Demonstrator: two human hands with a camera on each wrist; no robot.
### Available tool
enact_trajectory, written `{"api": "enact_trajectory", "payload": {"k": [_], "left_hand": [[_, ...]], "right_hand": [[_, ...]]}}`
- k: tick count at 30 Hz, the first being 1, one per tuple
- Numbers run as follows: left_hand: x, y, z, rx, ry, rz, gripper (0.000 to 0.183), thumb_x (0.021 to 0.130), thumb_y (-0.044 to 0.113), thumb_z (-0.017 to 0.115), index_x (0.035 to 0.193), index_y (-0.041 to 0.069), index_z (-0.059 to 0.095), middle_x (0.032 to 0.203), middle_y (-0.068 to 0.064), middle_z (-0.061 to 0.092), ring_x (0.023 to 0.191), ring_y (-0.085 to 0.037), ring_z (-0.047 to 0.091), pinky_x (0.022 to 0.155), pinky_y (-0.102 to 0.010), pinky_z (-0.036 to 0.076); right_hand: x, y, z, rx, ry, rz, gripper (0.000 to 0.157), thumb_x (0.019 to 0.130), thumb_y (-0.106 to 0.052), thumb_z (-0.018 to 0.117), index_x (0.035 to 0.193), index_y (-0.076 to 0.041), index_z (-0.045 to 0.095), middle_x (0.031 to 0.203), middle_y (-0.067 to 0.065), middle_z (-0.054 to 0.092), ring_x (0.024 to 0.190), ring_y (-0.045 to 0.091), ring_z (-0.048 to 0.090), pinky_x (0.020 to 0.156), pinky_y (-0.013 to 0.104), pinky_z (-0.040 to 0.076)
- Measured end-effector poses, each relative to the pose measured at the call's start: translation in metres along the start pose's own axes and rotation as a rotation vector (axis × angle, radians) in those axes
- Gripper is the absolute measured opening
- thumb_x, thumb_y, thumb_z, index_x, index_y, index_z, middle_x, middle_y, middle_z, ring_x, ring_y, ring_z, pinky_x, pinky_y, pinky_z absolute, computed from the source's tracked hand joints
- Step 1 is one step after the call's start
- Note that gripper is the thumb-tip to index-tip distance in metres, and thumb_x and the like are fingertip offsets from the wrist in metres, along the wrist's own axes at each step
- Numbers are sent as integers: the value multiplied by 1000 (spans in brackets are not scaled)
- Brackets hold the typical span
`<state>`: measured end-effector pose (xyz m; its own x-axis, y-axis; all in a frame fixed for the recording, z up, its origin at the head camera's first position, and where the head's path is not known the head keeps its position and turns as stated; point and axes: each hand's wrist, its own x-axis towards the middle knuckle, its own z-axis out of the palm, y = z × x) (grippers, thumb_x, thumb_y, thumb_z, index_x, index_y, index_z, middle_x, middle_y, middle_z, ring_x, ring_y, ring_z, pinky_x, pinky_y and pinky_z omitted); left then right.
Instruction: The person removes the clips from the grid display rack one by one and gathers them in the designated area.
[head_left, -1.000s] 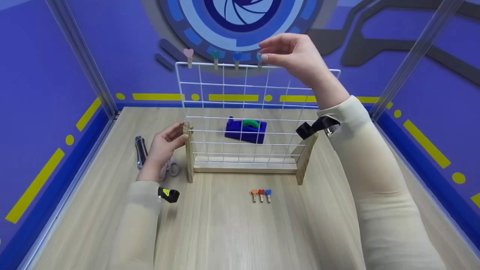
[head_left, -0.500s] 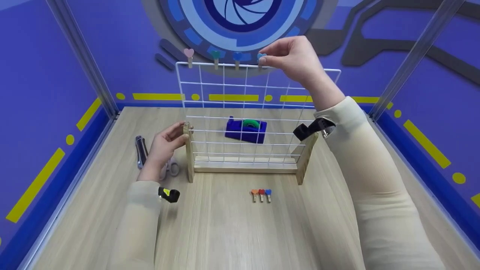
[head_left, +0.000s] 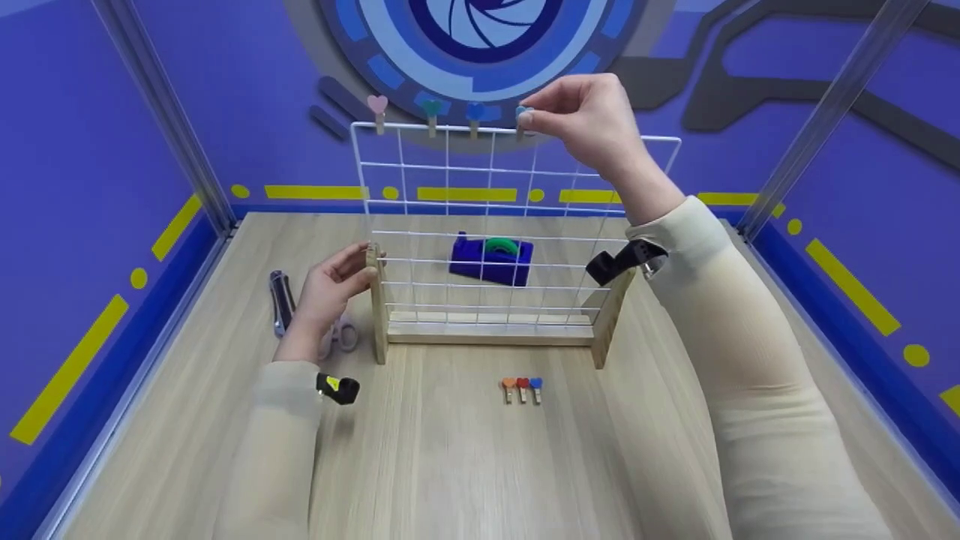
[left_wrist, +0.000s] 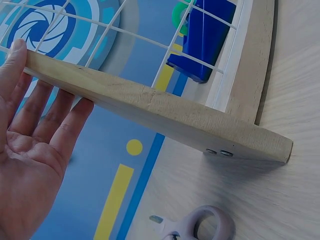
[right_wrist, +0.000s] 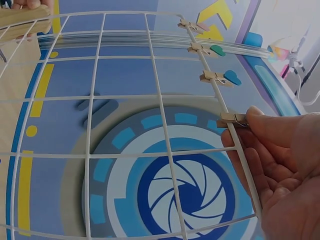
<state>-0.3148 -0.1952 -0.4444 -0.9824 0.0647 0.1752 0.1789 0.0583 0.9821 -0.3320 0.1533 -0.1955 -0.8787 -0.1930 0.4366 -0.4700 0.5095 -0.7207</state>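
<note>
My right hand [head_left: 600,124] pinches a small wooden clothespin [right_wrist: 234,118] with a light blue heart at the top wire of a white grid rack [head_left: 491,172]. The heart is mostly hidden by the thumb. Further left on that wire sit clothespins with a pink heart [head_left: 377,105], a green heart [head_left: 430,109] and a blue heart [head_left: 475,112]. My left hand [head_left: 330,289] holds the upper end of the rack's left wooden upright [left_wrist: 150,102], thumb on one face and fingers on the other.
Orange [head_left: 509,390], red [head_left: 523,390] and blue [head_left: 536,390] heart clothespins lie in front of the rack. Behind it stands a blue tape dispenser [head_left: 472,259] with green tape. A stapler-like tool [head_left: 282,300] and scissors [left_wrist: 215,225] lie left, partly behind the left arm.
The right hand's raised fingers have come down towards the thumb at the light blue clothespin, and the forearm has shifted slightly left. The left hand keeps its place on the upright.
</note>
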Motion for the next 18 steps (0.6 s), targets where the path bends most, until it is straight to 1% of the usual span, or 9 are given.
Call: {"api": "enact_trajectory", "payload": {"k": [3,8,12,15,18], "left_hand": [[0,1,0,-6,0,-3,56,100,16,68,151,6,49,146,-14,62,114,2,65,98,-20,58],[0,1,0,-17,1,1,56,100,16,68,151,5,49,139,-4,67,114,1,66,98,-20,58],[-1,1,0,-35,2,12,55,100,14,68,151,3,50,130,5,70,113,1,66,98,-20,58],[0,0,0,-42,2,20,54,100,12,67,150,2,50,127,8,71,112,1,67,98,-20,58],[0,0,0,-45,3,19,52,100,9,67,149,3,51,129,5,72,112,0,67,98,-21,59]], "right_hand": [[0,1,0,60,11,-19,16,92,-24,80,100,-10,81,86,-9,77,84,10,72,81,20,57],[-1,3,-1,156,18,-45,15,92,-22,80,100,-8,81,87,-5,78,87,12,75,90,22,60],[-1,5,-2,187,14,-60,14,92,-19,79,101,-8,80,90,-4,78,87,12,76,92,23,61],[-2,7,-3,202,9,-73,15,93,-19,79,102,-7,80,92,-3,78,88,12,76,92,23,61],[-7,8,-4,212,2,-89,18,93,-19,78,104,-5,79,92,-4,78,88,12,75,91,22,61]]}}
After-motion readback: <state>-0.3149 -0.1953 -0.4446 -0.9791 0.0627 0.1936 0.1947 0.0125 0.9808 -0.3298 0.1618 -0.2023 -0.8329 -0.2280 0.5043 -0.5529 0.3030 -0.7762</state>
